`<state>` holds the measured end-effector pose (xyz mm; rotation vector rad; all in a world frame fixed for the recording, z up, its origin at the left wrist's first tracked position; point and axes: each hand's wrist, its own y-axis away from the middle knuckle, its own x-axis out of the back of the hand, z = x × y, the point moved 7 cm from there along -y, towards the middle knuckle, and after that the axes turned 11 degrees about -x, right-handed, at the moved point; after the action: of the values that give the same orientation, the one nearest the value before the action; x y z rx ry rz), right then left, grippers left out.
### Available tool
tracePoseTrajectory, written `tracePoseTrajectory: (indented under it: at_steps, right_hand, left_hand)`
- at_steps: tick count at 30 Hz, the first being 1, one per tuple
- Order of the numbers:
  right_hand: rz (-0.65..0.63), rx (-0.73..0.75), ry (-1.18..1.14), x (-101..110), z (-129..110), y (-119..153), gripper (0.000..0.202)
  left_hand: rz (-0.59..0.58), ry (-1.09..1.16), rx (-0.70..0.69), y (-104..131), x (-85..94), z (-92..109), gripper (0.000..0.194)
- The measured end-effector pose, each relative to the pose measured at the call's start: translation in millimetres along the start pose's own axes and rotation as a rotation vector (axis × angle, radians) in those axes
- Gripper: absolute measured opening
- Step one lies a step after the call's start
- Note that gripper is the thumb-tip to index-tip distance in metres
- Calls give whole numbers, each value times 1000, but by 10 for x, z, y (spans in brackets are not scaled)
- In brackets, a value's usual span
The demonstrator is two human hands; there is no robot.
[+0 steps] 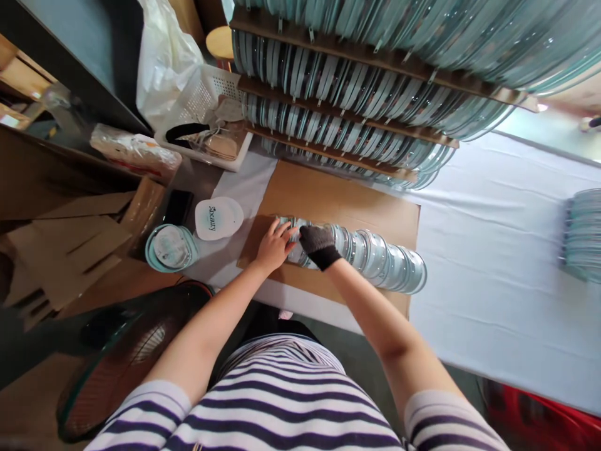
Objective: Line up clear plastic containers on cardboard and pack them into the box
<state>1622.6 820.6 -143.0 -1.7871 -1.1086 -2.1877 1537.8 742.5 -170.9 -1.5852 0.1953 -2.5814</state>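
Note:
A long row of round, clear-rimmed discs (370, 254) lies on its side on a brown cardboard sheet (328, 188). My bare left hand (276, 244) rests on the row's left end, its fingers spread. Beside it my right hand (318, 243), in a dark glove, is closed at the row, its fingertips close to those of the left; what it holds, if anything, is hidden. Left of the cardboard lies a white lid-shaped piece with printed lettering (218, 219).
Racks of discs (347, 81) stand behind the cardboard. A white basket (241, 153), a dark phone-like object (177, 207) and a small stack of round pieces (171, 247) are at the left. More discs (582, 235) stand far right. A fan (136, 357) is lower left.

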Motion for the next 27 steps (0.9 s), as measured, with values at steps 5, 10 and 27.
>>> tracePoseTrajectory:
  at_steps: [5,10,27]
  right_hand:
    - [-66,-86,-188,-709,-69,554,41]
    - [-153,-96,-248,-1076,-224,658,40]
    - [-163,14,53,304,326,-721,30]
  left_hand:
    - [-16,31,29,-5,-46,-22,46]
    - [-19,25,26,-8,-42,-28,46]
    - [-176,14,-92,-306,-177,428,60]
